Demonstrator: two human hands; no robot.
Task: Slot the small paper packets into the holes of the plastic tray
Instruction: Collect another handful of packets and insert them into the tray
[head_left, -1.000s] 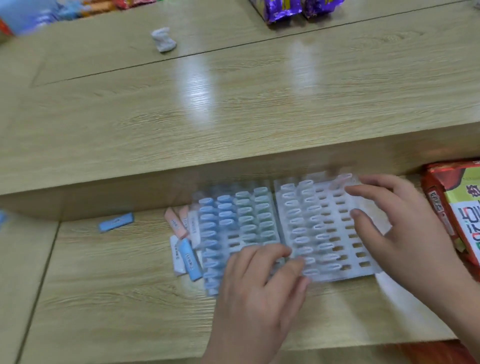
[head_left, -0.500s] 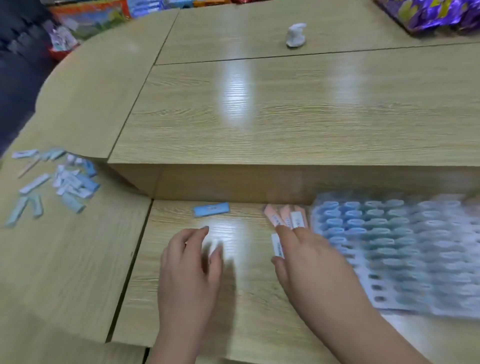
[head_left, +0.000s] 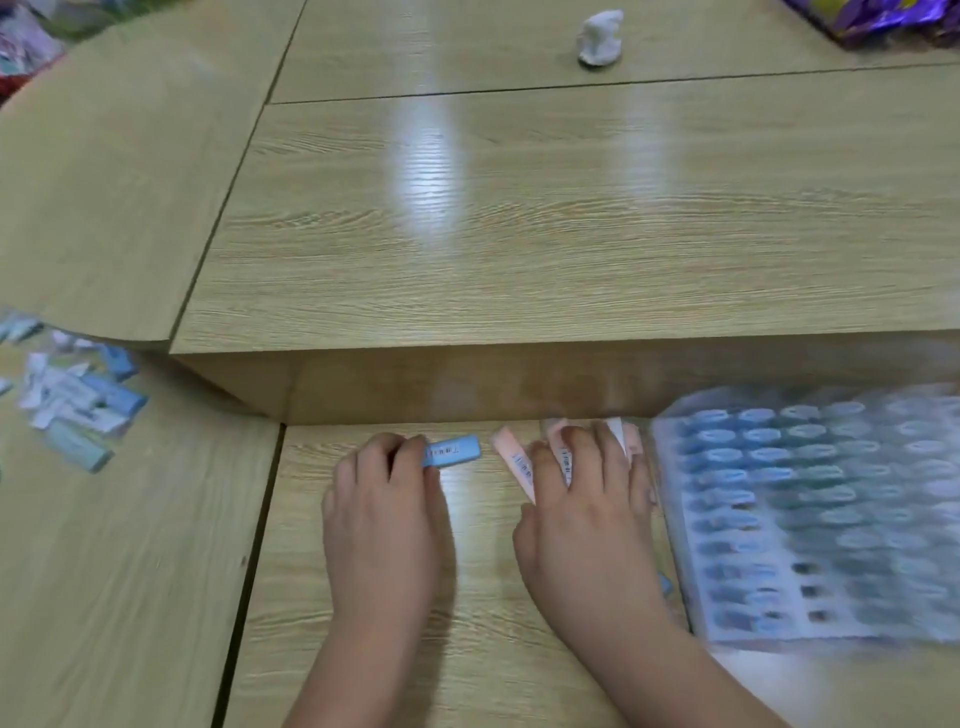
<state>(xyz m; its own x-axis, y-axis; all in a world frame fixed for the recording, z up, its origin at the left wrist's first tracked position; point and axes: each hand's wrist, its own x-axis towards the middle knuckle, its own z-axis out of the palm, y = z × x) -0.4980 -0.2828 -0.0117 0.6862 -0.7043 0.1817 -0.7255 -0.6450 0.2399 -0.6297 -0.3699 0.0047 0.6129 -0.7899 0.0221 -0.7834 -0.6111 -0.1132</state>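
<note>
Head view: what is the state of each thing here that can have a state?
blue packet, flat on the table
left hand, fingertips on the blue packet's end; grip unclear
pink and white packets, loose on the table
right hand, fingers spread over the pink and white packets
plastic tray, mostly filled; some near holes empty
</note>
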